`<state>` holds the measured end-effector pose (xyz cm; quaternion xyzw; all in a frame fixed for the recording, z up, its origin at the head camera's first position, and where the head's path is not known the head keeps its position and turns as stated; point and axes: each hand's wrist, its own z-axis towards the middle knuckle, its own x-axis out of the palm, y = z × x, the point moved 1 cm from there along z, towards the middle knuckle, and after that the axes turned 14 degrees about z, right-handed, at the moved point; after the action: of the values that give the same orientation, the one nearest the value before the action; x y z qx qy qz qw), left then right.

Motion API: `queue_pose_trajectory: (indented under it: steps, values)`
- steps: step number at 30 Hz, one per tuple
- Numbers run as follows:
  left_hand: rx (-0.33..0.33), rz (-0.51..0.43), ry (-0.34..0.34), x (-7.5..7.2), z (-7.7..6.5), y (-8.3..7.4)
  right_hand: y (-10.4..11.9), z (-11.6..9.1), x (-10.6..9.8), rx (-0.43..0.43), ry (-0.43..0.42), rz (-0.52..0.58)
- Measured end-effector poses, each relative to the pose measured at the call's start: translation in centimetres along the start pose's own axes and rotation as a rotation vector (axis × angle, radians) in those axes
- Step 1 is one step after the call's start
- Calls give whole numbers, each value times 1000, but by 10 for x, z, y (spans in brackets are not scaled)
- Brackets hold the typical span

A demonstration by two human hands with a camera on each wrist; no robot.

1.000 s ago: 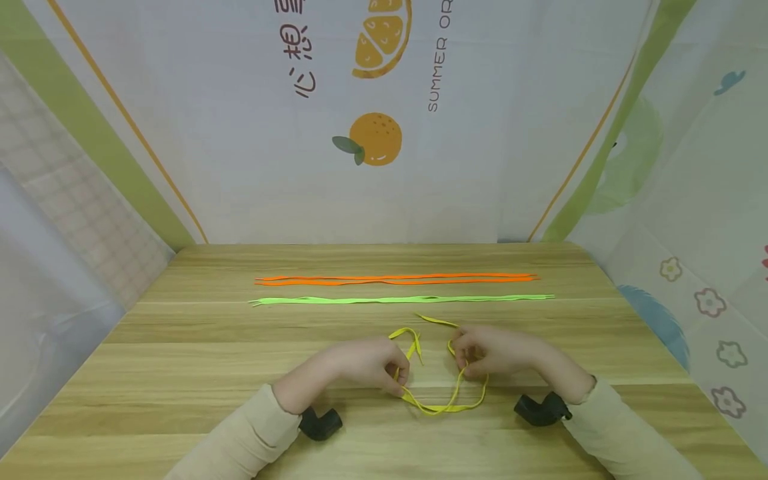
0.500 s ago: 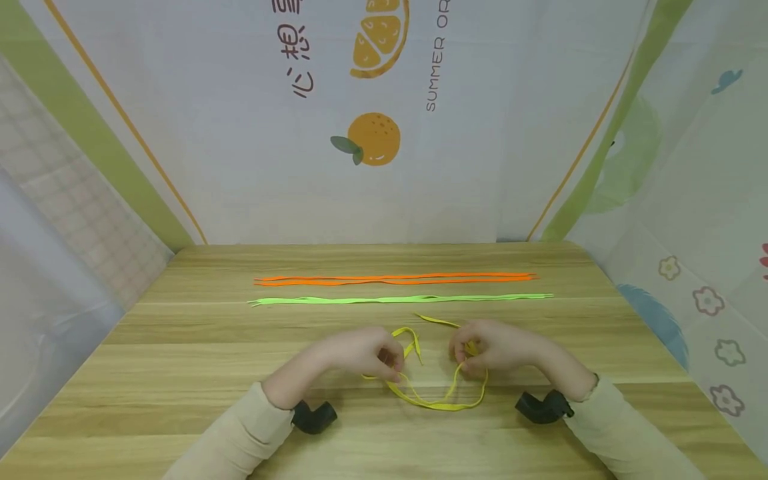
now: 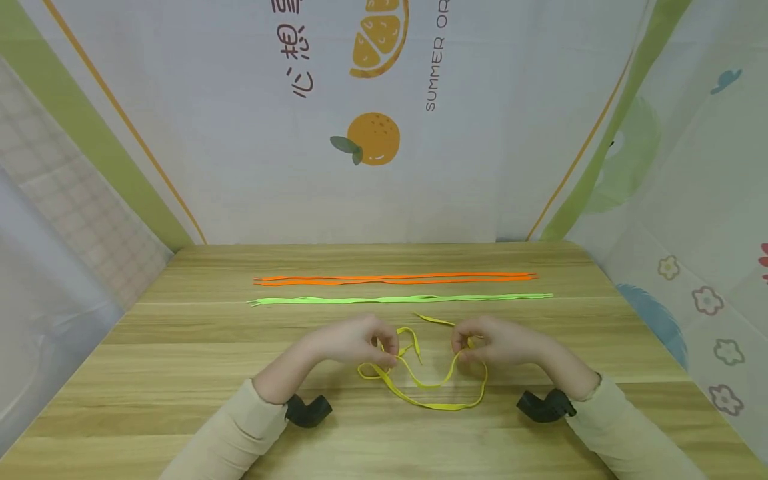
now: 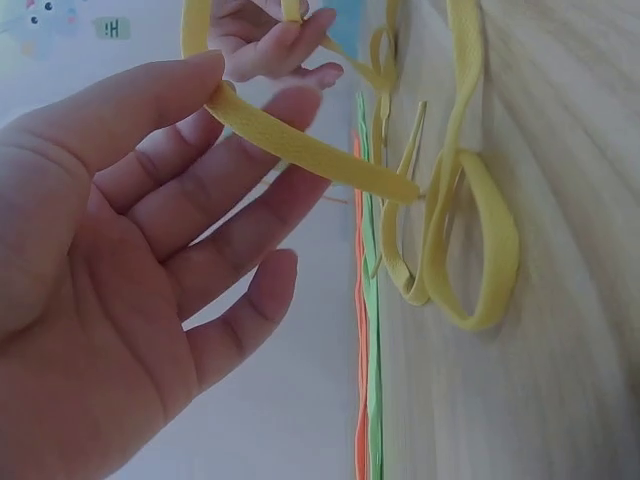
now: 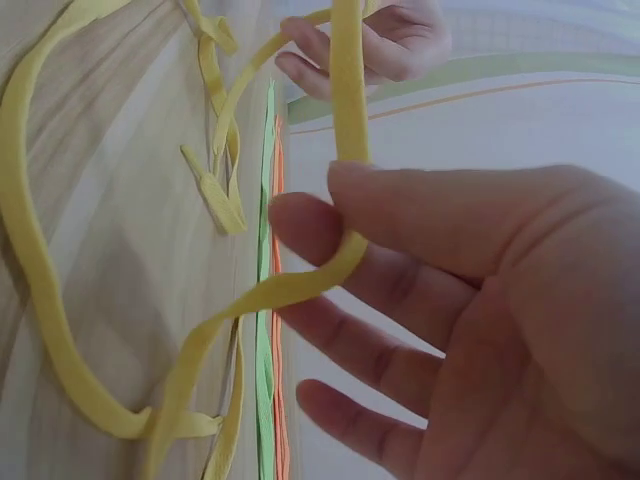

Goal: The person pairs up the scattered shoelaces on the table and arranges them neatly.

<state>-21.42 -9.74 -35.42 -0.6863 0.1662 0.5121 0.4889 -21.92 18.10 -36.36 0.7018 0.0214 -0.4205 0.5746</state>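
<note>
A flat yellow shoelace [image 3: 445, 406] lies in loose loops on the wooden table, with one span raised between the two hands. My left hand [image 3: 359, 340] pinches this span between thumb and index finger; in the left wrist view the other fingers [image 4: 235, 225] are spread and lightly bent. On the opposite side, my right hand [image 3: 503, 341] also pinches the yellow lace [image 5: 350, 90] by thumb and index fingertip. Between the hands the span sags in a shallow curve. A pointed lace end sticks out behind the right hand, and another lies near the left fingertips.
Beyond the hands, light green laces [image 3: 360, 300] lie straight across the wooden table [image 3: 198, 373]. Orange laces [image 3: 468, 275] run parallel behind them. A printed white cloth [image 3: 252, 167] hangs at the table's back edge. Each wrist carries a black camera mount [image 3: 309, 411].
My left hand has shifted left and slightly away from me, drawing the yellow shoelace with it. The span between the hands has risen, and a small loop shows below the left hand. My right hand barely moved.
</note>
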Motion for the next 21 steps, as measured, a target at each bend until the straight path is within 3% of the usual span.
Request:
queue_pose_trajectory:
  steps: [8,15,21]
  values:
    - [5,-118,25,-6,-4,0,2,-1,-4,-42,-24,-9]
    - [-40,-97,-10,-14,-9,2,4,-3,-7,-26,-34,8]
    - [-45,-145,-39,-21,-14,11,2,-5,-10,-26,-60,-17]
